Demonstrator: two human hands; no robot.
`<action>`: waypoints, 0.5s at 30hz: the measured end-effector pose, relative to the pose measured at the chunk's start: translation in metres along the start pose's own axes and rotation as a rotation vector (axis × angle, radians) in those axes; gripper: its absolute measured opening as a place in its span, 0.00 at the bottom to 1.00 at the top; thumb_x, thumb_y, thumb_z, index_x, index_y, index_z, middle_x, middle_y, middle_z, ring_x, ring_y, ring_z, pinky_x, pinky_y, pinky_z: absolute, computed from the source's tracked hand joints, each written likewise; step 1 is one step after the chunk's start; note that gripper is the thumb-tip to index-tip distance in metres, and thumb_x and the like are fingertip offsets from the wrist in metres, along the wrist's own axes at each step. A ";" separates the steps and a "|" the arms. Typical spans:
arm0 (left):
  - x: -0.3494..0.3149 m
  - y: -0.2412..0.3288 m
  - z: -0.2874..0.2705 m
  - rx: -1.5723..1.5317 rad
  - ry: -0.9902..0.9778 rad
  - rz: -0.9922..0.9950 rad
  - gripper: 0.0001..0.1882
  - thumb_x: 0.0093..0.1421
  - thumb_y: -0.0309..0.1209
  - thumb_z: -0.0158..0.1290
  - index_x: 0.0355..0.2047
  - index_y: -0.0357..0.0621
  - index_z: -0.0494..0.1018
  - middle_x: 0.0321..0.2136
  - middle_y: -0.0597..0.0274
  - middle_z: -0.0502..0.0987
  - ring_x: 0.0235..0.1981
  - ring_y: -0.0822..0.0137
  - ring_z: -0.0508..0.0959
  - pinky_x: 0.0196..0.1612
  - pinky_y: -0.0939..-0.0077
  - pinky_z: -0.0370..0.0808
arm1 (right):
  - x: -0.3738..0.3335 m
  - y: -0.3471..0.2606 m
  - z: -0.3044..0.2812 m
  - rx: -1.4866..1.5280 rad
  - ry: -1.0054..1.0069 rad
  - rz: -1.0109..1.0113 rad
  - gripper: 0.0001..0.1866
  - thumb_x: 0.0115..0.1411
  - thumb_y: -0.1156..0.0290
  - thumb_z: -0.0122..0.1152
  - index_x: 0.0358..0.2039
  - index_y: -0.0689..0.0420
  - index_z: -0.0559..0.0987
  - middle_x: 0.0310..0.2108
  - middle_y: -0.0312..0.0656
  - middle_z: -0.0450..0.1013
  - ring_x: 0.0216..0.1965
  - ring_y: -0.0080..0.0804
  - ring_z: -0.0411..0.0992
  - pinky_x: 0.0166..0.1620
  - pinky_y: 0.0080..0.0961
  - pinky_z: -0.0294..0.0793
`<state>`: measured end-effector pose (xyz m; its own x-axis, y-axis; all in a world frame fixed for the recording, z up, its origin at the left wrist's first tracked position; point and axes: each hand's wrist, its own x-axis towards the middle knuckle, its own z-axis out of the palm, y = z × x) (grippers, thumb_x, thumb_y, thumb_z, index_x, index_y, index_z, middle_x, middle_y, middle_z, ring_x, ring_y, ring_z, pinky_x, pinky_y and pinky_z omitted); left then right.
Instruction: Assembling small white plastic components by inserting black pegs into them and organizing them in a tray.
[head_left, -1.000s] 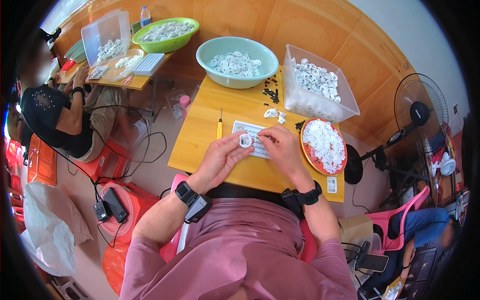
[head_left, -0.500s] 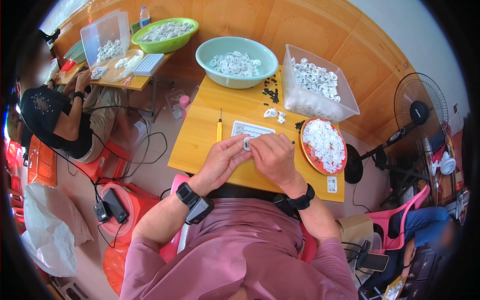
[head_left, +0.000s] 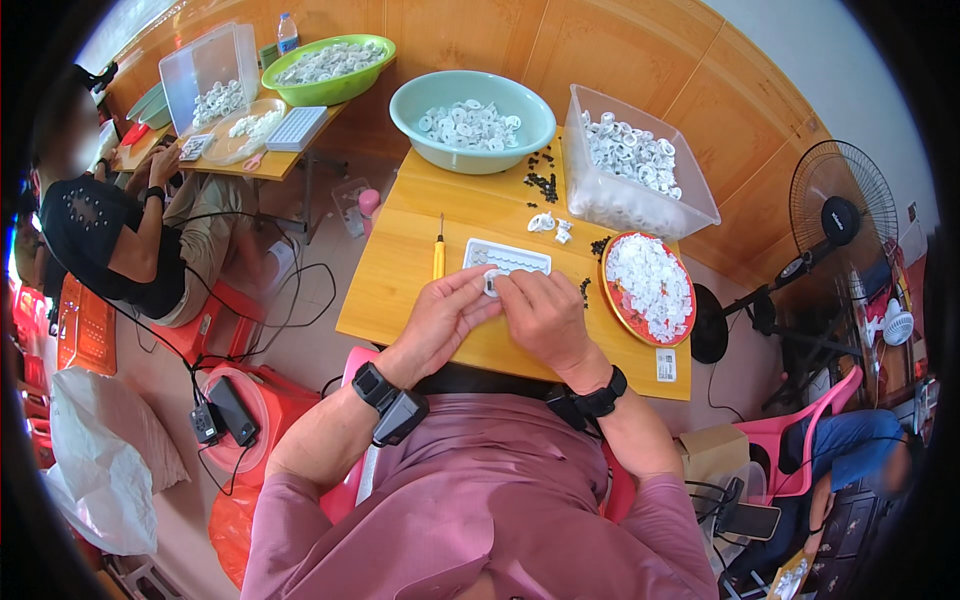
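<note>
Between my two hands is a small white plastic part [head_left: 491,283] with a dark opening in it. My left hand [head_left: 447,312] pinches it with thumb and forefinger. The bent fingers of my right hand [head_left: 546,312] close in on its right side; whether they grip a further tiny piece is hidden. Just beyond my fingers lies a white tray [head_left: 530,259] with small hollows. A yellow-handled screwdriver [head_left: 439,258] lies left of the tray. To the right stands a red plate [head_left: 607,292] heaped with small white pieces [head_left: 650,285].
A pale green basin [head_left: 400,118] and a clear bin [head_left: 600,205], both holding white parts, stand at the table's back. Black bits [head_left: 543,186] lie between them. A co-worker [head_left: 100,230] sits at another table on the left. A fan [head_left: 838,220] stands at right.
My hands stay together at the white part and shift only slightly. The part has turned a little between my fingers.
</note>
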<state>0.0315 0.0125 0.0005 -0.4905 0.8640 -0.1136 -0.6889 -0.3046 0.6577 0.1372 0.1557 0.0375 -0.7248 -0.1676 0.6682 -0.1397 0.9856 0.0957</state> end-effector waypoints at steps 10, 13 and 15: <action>0.006 0.011 -0.012 -0.182 0.116 0.160 0.16 0.70 0.29 0.47 0.54 0.31 0.69 0.50 0.45 0.76 0.50 0.60 0.80 0.56 0.72 0.77 | -0.003 0.023 0.007 0.431 -0.051 0.511 0.07 0.57 0.71 0.62 0.35 0.56 0.83 0.31 0.43 0.76 0.31 0.43 0.76 0.34 0.36 0.73; 0.009 0.011 -0.013 -0.197 0.143 0.179 0.16 0.71 0.29 0.46 0.53 0.31 0.69 0.50 0.44 0.76 0.50 0.58 0.80 0.57 0.71 0.77 | -0.010 0.024 0.022 0.413 -0.149 0.521 0.06 0.57 0.70 0.62 0.32 0.55 0.84 0.30 0.44 0.76 0.32 0.45 0.76 0.36 0.37 0.74; 0.006 0.011 -0.010 -0.200 0.144 0.180 0.16 0.71 0.29 0.46 0.53 0.31 0.69 0.51 0.43 0.76 0.50 0.58 0.80 0.57 0.70 0.77 | -0.009 0.021 0.025 0.392 -0.181 0.494 0.06 0.57 0.69 0.62 0.32 0.55 0.84 0.29 0.44 0.76 0.33 0.45 0.76 0.36 0.38 0.74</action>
<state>0.0152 0.0106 -0.0004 -0.6753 0.7274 -0.1220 -0.6681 -0.5332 0.5190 0.1243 0.1770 0.0153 -0.8641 0.2674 0.4265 0.0279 0.8714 -0.4898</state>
